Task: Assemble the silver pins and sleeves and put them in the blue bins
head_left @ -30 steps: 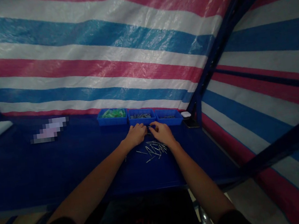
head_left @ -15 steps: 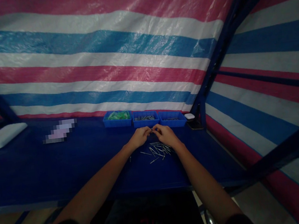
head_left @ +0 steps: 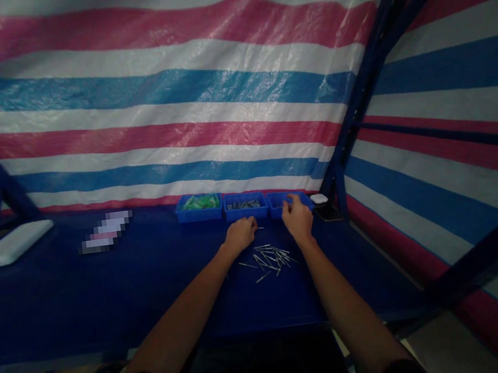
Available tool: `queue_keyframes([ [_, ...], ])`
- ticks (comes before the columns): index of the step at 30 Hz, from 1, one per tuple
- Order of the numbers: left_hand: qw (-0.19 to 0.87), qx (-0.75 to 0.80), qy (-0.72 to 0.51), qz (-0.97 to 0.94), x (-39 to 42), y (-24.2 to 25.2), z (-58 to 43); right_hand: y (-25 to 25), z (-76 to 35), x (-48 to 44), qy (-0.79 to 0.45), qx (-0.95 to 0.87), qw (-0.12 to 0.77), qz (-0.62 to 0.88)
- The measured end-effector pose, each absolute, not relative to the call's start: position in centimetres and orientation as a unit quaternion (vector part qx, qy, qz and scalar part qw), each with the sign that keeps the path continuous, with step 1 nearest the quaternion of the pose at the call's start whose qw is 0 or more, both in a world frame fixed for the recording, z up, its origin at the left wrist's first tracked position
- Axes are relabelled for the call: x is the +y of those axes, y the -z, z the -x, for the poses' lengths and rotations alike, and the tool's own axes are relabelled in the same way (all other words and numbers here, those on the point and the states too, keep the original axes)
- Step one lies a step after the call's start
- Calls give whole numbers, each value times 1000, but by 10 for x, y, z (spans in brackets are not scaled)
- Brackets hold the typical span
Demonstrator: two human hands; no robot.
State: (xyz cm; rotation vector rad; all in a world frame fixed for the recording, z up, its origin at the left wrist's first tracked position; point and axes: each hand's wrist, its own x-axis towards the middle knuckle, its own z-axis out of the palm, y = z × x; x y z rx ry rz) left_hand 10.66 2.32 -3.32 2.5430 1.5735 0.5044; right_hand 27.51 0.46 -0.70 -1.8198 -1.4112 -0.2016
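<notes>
My left hand (head_left: pixel 240 235) rests on the dark blue table (head_left: pixel 107 288) with its fingers pinched on a thin metal pin whose tip sticks out to the right. My right hand (head_left: pixel 297 217) reaches over the right blue tray (head_left: pixel 278 200), fingers curled down at its edge; whether it holds anything is hidden. A loose heap of thin metal pins (head_left: pixel 269 259) lies on the table just below both hands. The middle blue tray (head_left: pixel 246 205) holds small dark metal parts. The left blue tray (head_left: pixel 199 207) holds green parts.
A striped red, white and blue tarp (head_left: pixel 175 99) forms the wall behind the table and on the right. A dark blue frame post (head_left: pixel 357 106) slants up at the right rear corner. A small white object (head_left: pixel 318 198) sits beside the trays. A flat white object (head_left: pixel 8 245) lies far left.
My hands were together, pinching a part between them. My right hand has moved away to the right tray, and my left hand stays put with the pin. The view has tilted slightly.
</notes>
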Motion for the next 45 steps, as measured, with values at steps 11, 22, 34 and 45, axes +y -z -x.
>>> queue_keyframes([
  [11, 92, 547, -170, -815, 20, 29, -82, 21, -245, -11, -67, -786, 293, 540],
  [22, 183, 492, -280, -804, 7, -1, -66, -2, -248, -15, 8, -773, 341, 536],
  [34, 200, 374, -21, -905, -38, -4, 4, 2, -276, -3, 35, -605, 430, 669],
  [45, 240, 404, -297, -831, 28, 9, -49, 16, -227, -20, -62, -792, 331, 510],
])
